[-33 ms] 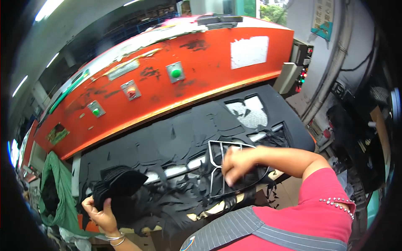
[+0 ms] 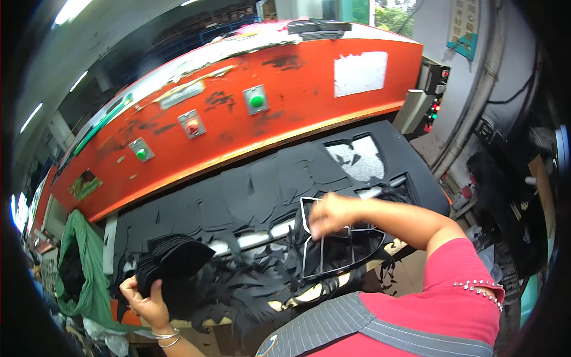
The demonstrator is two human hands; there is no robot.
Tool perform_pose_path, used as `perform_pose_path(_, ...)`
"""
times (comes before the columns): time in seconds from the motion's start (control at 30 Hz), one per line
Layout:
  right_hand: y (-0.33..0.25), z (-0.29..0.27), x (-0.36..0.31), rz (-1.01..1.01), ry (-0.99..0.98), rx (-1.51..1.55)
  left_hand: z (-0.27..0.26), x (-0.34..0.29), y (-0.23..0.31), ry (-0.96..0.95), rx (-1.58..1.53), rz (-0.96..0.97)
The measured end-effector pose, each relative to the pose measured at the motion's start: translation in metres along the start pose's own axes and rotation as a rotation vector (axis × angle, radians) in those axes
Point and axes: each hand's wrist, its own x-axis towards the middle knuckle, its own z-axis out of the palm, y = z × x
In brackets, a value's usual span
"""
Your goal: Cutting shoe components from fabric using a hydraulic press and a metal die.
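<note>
My left hand [image 2: 147, 304], at the lower left, is closed round a thick stack of black sheet pieces [image 2: 178, 257], which fan out at their far end. Right of centre, a metal-edged cutting die [image 2: 304, 262] with inner dividers lies on the black sheet [image 2: 238, 193]. Over the far left part of the die hangs my right hand [image 2: 333, 213], fingers bent downward and smeared by motion. Whether those fingers hold anything cannot be seen. Black material shows inside the die's compartments.
A long orange machine beam [image 2: 226, 116] with green and red buttons runs behind the sheet. Torn black scraps [image 2: 256, 291] pile along the near edge. Cut openings [image 2: 360, 159] show a pale surface beneath. A green cloth bag [image 2: 83, 268] stands at left, a control box [image 2: 431, 89] at right.
My right hand has shifted from the middle of the die toward its far left edge, uncovering more dividers. My left hand keeps its hold on the stack. The whole view has shifted slightly.
</note>
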Motion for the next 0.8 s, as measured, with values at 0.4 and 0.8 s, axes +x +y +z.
perform_pose_path(0.4,0.219,-0.063,0.023,0.923,0.214,-0.612,0.004,-0.141,0.057,-0.091,-0.144,-0.01)
perform_pose_path(0.8,0.189,-0.057,-0.019,0.675,0.426,0.629,0.01,-0.141,0.087,-0.116,0.065,-0.101)
